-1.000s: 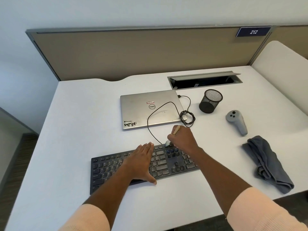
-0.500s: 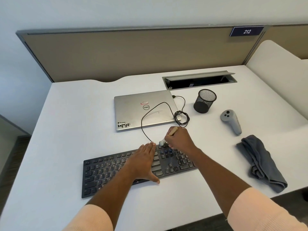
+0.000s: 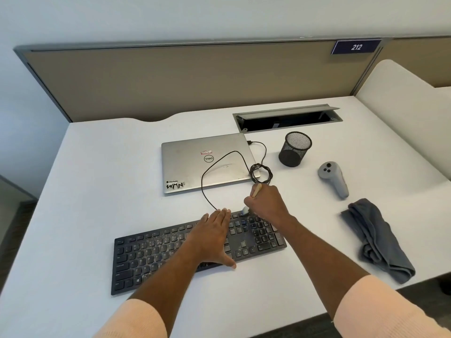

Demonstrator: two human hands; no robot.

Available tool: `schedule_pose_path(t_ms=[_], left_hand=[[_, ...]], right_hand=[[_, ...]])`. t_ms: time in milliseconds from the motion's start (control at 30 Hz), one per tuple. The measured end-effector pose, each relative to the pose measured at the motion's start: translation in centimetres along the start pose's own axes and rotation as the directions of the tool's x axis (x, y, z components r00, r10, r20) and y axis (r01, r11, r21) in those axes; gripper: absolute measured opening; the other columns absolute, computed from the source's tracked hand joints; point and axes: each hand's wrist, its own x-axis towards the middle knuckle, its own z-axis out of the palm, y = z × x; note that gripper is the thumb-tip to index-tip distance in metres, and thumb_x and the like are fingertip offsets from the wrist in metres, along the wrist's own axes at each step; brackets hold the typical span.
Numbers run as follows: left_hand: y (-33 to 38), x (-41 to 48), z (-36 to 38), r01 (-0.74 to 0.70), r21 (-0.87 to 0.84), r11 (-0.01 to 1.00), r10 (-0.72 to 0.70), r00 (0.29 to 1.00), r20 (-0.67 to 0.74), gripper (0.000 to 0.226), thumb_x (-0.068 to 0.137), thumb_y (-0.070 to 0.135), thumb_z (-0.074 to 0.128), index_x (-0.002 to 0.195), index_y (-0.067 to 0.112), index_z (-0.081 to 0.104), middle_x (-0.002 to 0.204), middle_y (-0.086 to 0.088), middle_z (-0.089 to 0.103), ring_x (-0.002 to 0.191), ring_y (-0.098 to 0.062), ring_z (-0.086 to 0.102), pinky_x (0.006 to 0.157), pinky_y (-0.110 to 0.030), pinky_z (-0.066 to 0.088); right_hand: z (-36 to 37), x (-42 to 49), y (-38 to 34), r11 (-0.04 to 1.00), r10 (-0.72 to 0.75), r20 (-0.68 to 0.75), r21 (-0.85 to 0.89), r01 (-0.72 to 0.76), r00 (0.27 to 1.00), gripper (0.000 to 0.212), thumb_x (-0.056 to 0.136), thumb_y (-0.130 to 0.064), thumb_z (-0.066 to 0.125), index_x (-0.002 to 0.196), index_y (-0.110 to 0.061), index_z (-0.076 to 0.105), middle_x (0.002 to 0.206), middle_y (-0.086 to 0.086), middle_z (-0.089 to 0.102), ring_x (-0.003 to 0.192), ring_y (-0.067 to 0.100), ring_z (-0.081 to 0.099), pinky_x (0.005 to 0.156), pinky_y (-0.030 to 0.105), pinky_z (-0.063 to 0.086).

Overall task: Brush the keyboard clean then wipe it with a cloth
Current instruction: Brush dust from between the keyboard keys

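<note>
A black keyboard (image 3: pixel 151 254) lies slanted on the white desk, with pale dust specks on its left keys. My left hand (image 3: pixel 212 236) rests flat on its middle, fingers straight and thumb at the front edge. My right hand (image 3: pixel 264 203) grips a small brush (image 3: pixel 256 190) by its wooden handle; the pale bristles touch the keys at the keyboard's far edge, right of centre. A crumpled grey cloth (image 3: pixel 375 237) lies on the desk to the right, apart from both hands.
A closed silver laptop (image 3: pixel 207 162) sits behind the keyboard with a black cable (image 3: pixel 260 172) looped across it. A black mesh cup (image 3: pixel 295 148), a grey controller (image 3: pixel 333 179) and an open cable hatch (image 3: pixel 285 117) lie further back. A beige partition (image 3: pixel 195 79) bounds the desk.
My right hand with the brush has shifted slightly left along the keyboard's far edge. My left hand stays flat on the keys. The camera view drifted a little.
</note>
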Motion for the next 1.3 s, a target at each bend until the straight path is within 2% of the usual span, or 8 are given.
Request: schedule_pose_path(t_ms=[133,267,467,633,800,933,1167,1300], left_hand=[[0.0,0.4,0.1,0.008,0.029,1.0,-0.008,1.0,0.018,0.144,0.064,0.092,0.056,0.156,0.007,-0.015,0.167,-0.01,-0.01,0.154,-0.025,-0.005,0.124,-0.05,0.005],[0.0,0.6,0.1,0.004,0.032,0.999,-0.005,1.0,0.027,0.144,0.064,0.092,0.056,0.156,0.007,-0.015,0.167,-0.01,-0.011,0.154,-0.025,-0.006,0.124,-0.052,0.007],[0.8,1.1,0.1,-0.005,0.019,1.0,0.005,1.0,0.027,0.143,0.065,0.089,0.059,0.157,0.009,-0.015,0.167,-0.01,-0.011,0.154,-0.025,-0.004,0.124,-0.052,0.006],[1.3,1.4,0.0,-0.01,0.028,1.0,0.009,0.999,0.031,0.14,0.068,0.085,0.062,0.156,0.009,-0.016,0.167,-0.009,-0.012,0.154,-0.024,-0.005,0.123,-0.052,0.005],[1.3,1.4,0.1,-0.004,0.026,1.0,0.003,1.0,0.031,0.139,0.068,0.084,0.063,0.156,0.01,-0.016,0.167,-0.007,-0.011,0.154,-0.023,-0.004,0.124,-0.051,0.006],[1.4,1.5,0.2,-0.002,0.026,1.0,0.001,1.0,0.026,0.139,0.068,0.084,0.063,0.157,0.01,-0.015,0.167,-0.007,-0.01,0.154,-0.023,-0.004,0.124,-0.051,0.006],[1.5,1.6,0.1,0.004,0.036,0.999,-0.004,1.0,0.024,0.139,0.068,0.084,0.063,0.157,0.009,-0.015,0.167,-0.008,-0.01,0.154,-0.023,-0.004,0.124,-0.05,0.006],[1.5,1.6,0.2,0.005,0.027,1.0,-0.006,1.0,0.021,0.139,0.069,0.083,0.063,0.156,0.01,-0.016,0.167,-0.007,-0.011,0.154,-0.022,-0.005,0.124,-0.05,0.004]], right_hand=[[-0.6,0.0,0.5,0.998,0.013,0.033,0.068,-0.016,0.999,0.006,0.074,-0.015,0.062,0.07,-0.01,0.064,0.066,0.006,0.068,0.065,0.027,0.07,0.061,0.035,0.058],[-0.9,0.1,1.4,0.999,0.048,-0.017,-0.01,-0.048,0.999,0.006,0.075,-0.015,0.064,0.072,-0.01,0.062,0.072,0.008,0.066,0.069,0.027,0.063,0.061,0.026,0.046],[-1.2,-0.2,1.6,0.995,0.019,0.047,0.101,-0.024,0.999,0.005,0.076,-0.014,0.064,0.072,-0.011,0.066,0.066,0.004,0.068,0.064,0.026,0.072,0.063,0.038,0.061],[-1.8,-0.1,2.2,0.999,0.039,0.003,0.012,-0.039,0.999,0.01,0.069,-0.021,0.064,0.066,-0.013,0.059,0.065,0.004,0.063,0.061,0.023,0.059,0.054,0.027,0.042],[-3.5,0.1,2.7,0.97,0.133,-0.106,0.22,-0.107,0.986,0.009,0.074,-0.009,0.061,0.076,-0.002,0.066,0.061,0.012,0.069,0.045,0.02,0.063,0.054,0.036,0.058],[-3.6,-0.2,2.9,0.926,0.145,-0.034,0.356,-0.123,0.989,0.01,0.079,-0.005,0.06,0.081,-0.001,0.068,0.071,0.02,0.072,0.046,0.018,0.061,0.051,0.032,0.056],[-2.6,-0.5,3.4,0.989,0.107,-0.005,0.104,-0.106,0.994,0.017,0.068,-0.019,0.06,0.074,-0.004,0.066,0.067,0.012,0.07,0.061,0.028,0.07,0.061,0.039,0.061],[-3.8,-0.2,3.7,0.974,0.145,-0.055,0.183,-0.132,0.988,0.011,0.074,-0.01,0.061,0.075,-0.001,0.067,0.063,0.014,0.071,0.047,0.02,0.066,0.054,0.034,0.058]])
